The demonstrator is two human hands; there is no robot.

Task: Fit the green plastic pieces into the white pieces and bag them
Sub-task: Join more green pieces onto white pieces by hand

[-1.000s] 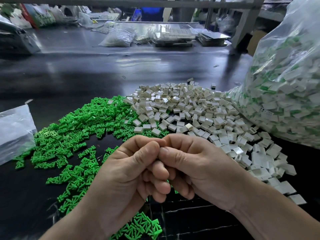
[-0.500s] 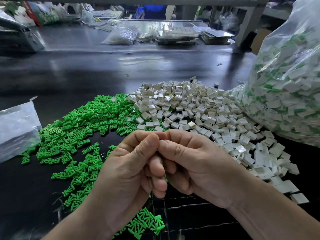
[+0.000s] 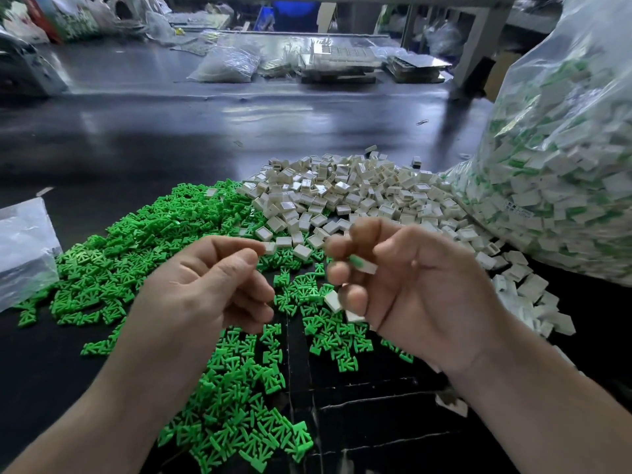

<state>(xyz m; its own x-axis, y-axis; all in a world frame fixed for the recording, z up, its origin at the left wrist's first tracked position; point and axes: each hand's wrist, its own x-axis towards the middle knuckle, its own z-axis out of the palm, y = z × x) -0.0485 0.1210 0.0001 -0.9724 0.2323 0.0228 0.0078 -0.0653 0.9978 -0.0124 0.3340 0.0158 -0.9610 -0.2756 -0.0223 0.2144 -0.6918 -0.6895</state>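
My right hand (image 3: 420,295) pinches a white piece with a green piece fitted in it (image 3: 363,265) between thumb and fingers. Two more white pieces (image 3: 333,300) sit under its lower curled fingers. My left hand (image 3: 205,292) hovers a little apart on the left, fingers loosely curled, with nothing visible in it. Below and left of the hands, loose green pieces (image 3: 154,241) cover the black table. A heap of white pieces (image 3: 359,193) lies behind the hands. A big clear bag (image 3: 564,183) of assembled pieces stands at the right.
A small clear plastic bag (image 3: 24,248) lies at the left edge. The dark table (image 3: 239,131) stretches back to more bags and trays (image 3: 335,63) at the far side. A grey post (image 3: 478,46) stands at the back right.
The hands were pressed together at the fingertips; now they have come apart. The right hand has lifted away to the right with the fitted piece, and the left has drawn back to the left.
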